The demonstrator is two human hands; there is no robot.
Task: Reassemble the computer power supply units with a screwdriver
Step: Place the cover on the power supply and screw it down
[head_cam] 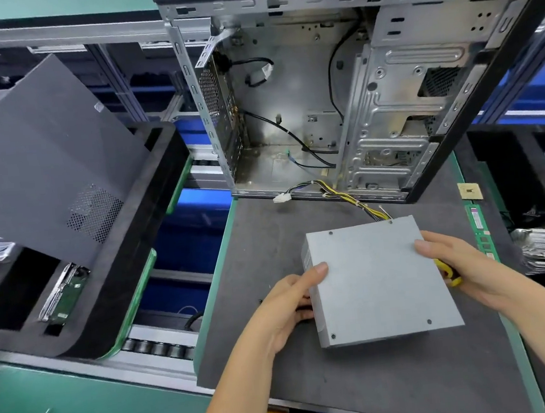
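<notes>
From the head view I see the PSU (379, 279), a grey metal box, lying flat on the dark mat (364, 380) in front of the open case (337, 100), held between both hands. My left hand (287, 308) grips its left edge: the thumb lies on the top face near the corner and the other fingers curl down the side wall, mostly hidden under the box. My right hand (460, 265) holds the right edge, thumb pressed on the top face, fingers wrapped below; a yellow tool handle (450, 274) shows under that palm, but I cannot tell how it is held. The cable bundle (343, 196) runs from the PSU's far edge to the case sill, ending in a white plug (281, 198). A RAM stick (481, 231) lies just right of the PSU along the mat's edge. The side panel (43, 155) leans in the black tray (129, 253) to the left.
</notes>
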